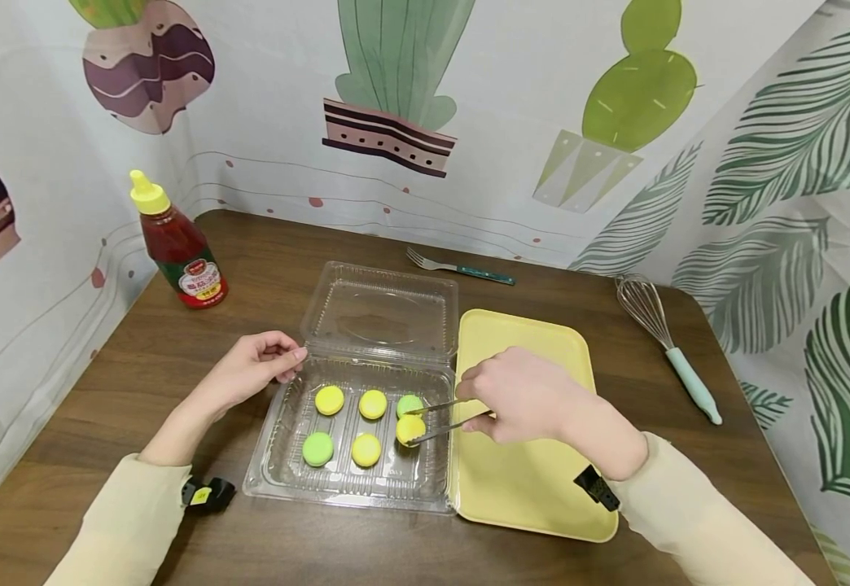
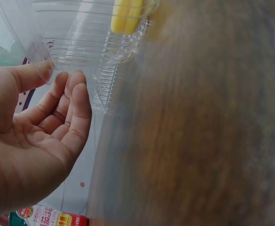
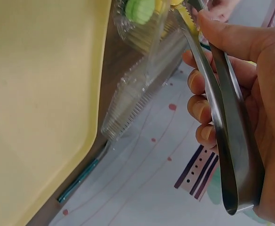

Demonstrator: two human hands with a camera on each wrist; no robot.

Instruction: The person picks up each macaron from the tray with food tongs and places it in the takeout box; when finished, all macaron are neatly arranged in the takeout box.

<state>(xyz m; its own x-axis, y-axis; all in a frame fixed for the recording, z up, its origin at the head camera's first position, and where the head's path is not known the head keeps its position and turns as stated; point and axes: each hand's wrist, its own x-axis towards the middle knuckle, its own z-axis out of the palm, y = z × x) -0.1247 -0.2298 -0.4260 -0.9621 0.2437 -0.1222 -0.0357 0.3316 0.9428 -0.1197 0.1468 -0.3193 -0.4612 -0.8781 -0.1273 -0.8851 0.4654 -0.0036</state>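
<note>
My right hand [image 1: 520,395] holds metal tongs [image 3: 243,174], whose tips grip a yellow macaron [image 1: 410,430] low over the right side of a clear plastic container [image 1: 352,492]. Right behind that one is a green macaron [image 1: 409,404], partly covered by it and by the tongs. Three more yellow macarons, such as the one at back left [image 1: 329,400], and a green macaron [image 1: 318,448] at front left lie in the base. With thumb and index finger my left hand [image 1: 260,364] pinches the container's rim at its left side, near the hinge; its other fingers are bent. The lid [image 1: 388,305] lies folded back.
A yellow tray [image 1: 535,488] stands right of the container, under my right hand. Behind lies a fork [image 1: 462,267] with a green handle. A whisk [image 1: 681,370] is at the far right, a red sauce bottle [image 1: 186,260] at back left. A printed cloth hangs behind the table.
</note>
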